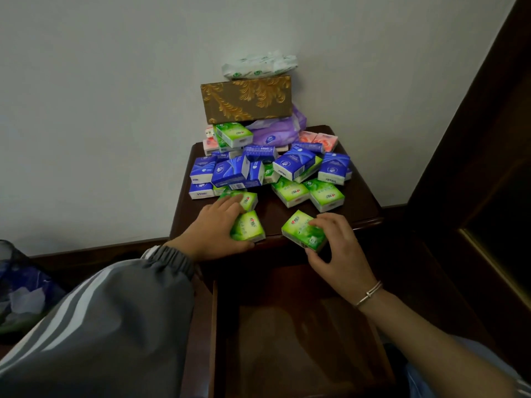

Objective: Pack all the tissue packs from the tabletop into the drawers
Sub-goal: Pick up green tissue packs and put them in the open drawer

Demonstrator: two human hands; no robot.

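Note:
A heap of small tissue packs covers the dark wooden nightstand top (365, 202): blue packs (230, 170), green packs (324, 193) and pink packs (319, 139). My left hand (212, 234) grips a green pack (248, 229) at the front edge, and its fingers also touch a second green pack (247, 199) behind. My right hand (333, 248) pinches another green pack (301, 231) at the front edge. Below, the top drawer (287, 340) is pulled out, and its inside looks bare.
A gold patterned tissue box (247, 99) stands on the heap at the back, with a white-green soft pack (258, 66) on top and a purple soft pack (273, 133) beside it. A bin with blue liner (20, 285) is at lower left. Dark wooden furniture (474, 168) stands on the right.

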